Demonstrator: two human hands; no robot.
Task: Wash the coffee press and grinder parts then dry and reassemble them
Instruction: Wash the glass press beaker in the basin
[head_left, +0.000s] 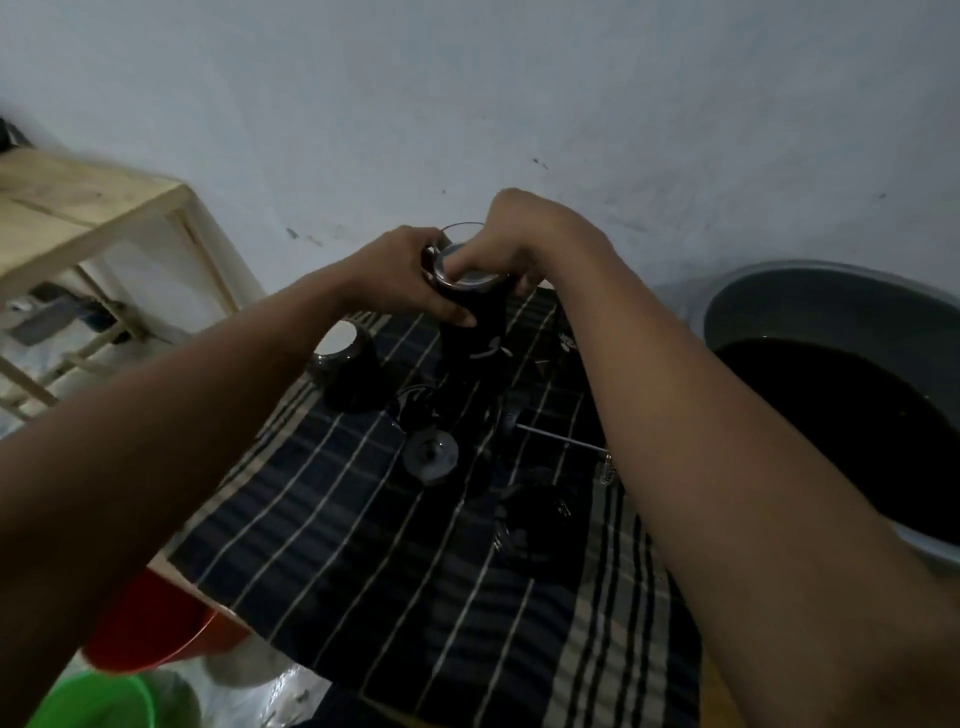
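Black cylindrical grinder body (470, 322), upright on a dark striped cloth (363, 545), is gripped by the left hand (400, 275), its metal rim pinched by the right hand (511, 244); a black cup (345, 364), thin metal rod (561, 440) and grey basin (805, 306) are seen alongside.

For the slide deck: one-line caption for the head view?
Left hand grips a black cylindrical grinder body while right hand pinches at its top, over a dark striped cloth.

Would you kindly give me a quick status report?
Left hand grips grinder body. Right hand pinches its top rim. Loose parts on striped cloth below.
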